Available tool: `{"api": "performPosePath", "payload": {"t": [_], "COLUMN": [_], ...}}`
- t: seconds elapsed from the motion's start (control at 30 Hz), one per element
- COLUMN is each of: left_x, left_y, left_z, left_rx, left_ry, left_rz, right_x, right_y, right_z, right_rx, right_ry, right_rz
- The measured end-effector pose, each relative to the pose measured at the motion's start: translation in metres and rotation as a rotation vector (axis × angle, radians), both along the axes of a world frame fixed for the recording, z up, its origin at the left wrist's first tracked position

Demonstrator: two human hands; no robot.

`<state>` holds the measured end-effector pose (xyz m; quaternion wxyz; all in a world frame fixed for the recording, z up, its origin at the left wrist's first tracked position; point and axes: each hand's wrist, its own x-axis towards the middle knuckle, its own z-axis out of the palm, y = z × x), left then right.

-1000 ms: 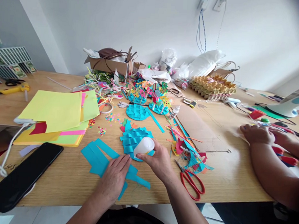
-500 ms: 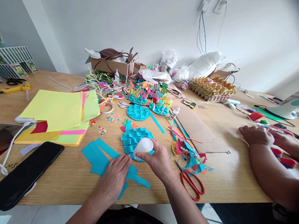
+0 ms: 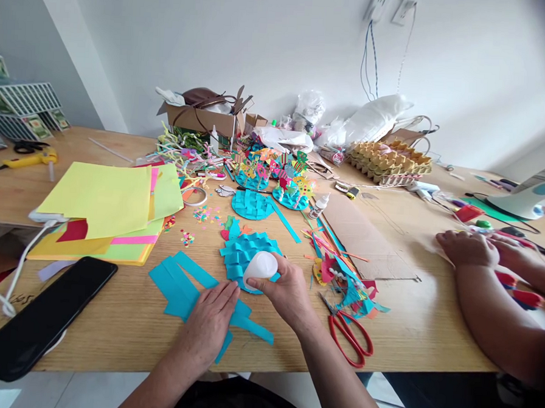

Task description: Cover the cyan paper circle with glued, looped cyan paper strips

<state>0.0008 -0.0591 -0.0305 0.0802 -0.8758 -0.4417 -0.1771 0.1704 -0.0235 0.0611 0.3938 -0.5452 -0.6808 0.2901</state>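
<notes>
My right hand [image 3: 288, 293] is wrapped round a small white glue bottle [image 3: 260, 268], tipped down onto a round blue piece of layered paper strips [image 3: 245, 251]. My left hand [image 3: 209, 322] lies flat, fingers stretched, on several loose blue paper strips [image 3: 179, 284] just left of that piece. More blue strips stick out under the hand toward the table's front edge.
Red-handled scissors [image 3: 350, 336] lie right of my right hand. A black phone [image 3: 42, 320] rests at the front left, a stack of yellow paper [image 3: 103, 210] behind it. Another person's hands [image 3: 473, 248] rest at the right. Finished paper crafts [image 3: 274, 180], a cardboard sheet [image 3: 362, 233] and egg trays [image 3: 389, 158] fill the back.
Nothing has visibly moved on the table; only the view has shifted a little. Both hands keep their places.
</notes>
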Motion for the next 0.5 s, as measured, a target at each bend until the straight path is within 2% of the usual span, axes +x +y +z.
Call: {"api": "performPosePath", "payload": {"t": [0.5], "left_x": [-0.0005], "left_y": [0.0002], "left_z": [0.0019], "left_rx": [0.006], "left_ry": [0.001], "left_rz": [-0.007], "right_x": [0.0015], "right_y": [-0.0008], "right_z": [0.0026], "right_rx": [-0.012], "right_ry": [0.003], "right_rz": [-0.019]}}
